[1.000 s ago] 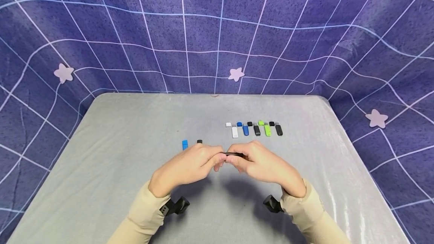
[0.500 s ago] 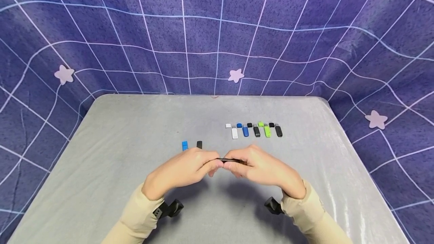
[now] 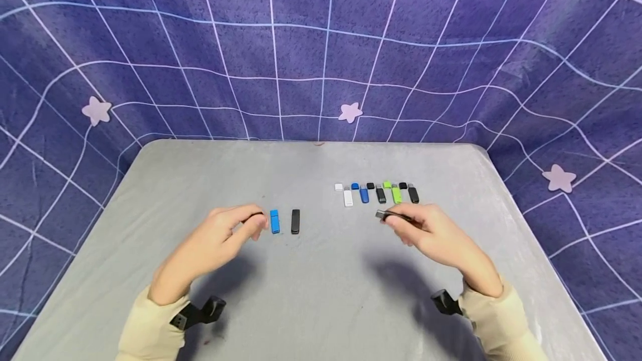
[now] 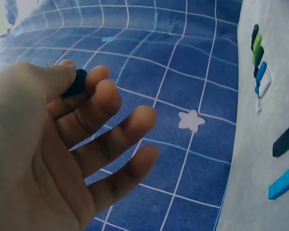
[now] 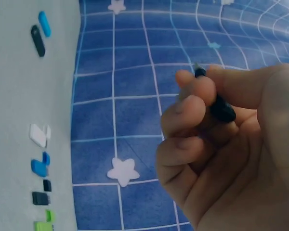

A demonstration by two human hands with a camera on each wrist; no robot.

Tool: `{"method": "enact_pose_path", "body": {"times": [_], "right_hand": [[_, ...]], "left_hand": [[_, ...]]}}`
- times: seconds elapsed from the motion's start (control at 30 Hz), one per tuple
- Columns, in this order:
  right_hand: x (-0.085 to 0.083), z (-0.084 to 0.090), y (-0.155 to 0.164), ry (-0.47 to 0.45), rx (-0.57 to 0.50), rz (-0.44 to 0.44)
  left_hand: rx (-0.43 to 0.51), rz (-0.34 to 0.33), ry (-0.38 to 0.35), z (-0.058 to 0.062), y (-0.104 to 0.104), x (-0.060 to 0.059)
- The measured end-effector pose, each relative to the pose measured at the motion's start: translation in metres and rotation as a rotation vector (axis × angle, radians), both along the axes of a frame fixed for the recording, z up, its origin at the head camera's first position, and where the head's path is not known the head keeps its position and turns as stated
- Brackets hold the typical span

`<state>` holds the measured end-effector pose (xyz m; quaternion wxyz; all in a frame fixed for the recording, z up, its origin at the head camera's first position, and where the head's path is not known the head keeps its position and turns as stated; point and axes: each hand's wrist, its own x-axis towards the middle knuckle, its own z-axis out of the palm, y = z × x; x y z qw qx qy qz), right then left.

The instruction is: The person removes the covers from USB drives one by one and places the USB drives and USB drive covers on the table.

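My right hand (image 3: 433,233) pinches a black USB stick (image 5: 223,109) between thumb and fingers, its metal plug (image 3: 380,214) bare and pointing left. Over on the left, my left hand (image 3: 218,235) holds a small black cap (image 4: 76,83) between thumb and index finger; its other fingers are spread loosely. Both hands are raised above the table, well apart. Just right of the left hand lie a capped blue USB stick (image 3: 275,222) and a capped black USB stick (image 3: 295,222), side by side.
On the grey-covered table (image 3: 321,294), a row of several uncapped USB sticks lies at the back right, from a white one (image 3: 348,197) to a black one (image 3: 413,194). Each has its cap beside its plug. A purple curtain (image 3: 301,49) surrounds the table's back and sides.
My hands were together on one black USB stick and have moved apart. The cap has come off with the left hand; the stick stays in the right. Both capped sticks are now fully visible.
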<state>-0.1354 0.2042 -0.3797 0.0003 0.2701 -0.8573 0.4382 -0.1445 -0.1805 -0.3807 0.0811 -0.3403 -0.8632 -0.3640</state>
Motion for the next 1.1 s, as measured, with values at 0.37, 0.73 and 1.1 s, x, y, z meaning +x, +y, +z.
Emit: {"method": "enact_pose_path", "body": {"times": [0.37,0.73,1.1], "right_hand": [[0.000,-0.008,-0.011,0.018,0.036,-0.101],[0.000,-0.012,-0.020,-0.018,0.001,-0.117],[-0.005,-0.012,-0.030,0.055,0.049,-0.274]], "left_hand": [[-0.045,-0.065,-0.023,-0.007,0.012,-0.002],[-0.083,-0.089,0.085,-0.011,0.021,-0.008],[-0.089,-0.043,0.146,-0.013,0.031,-0.013]]}}
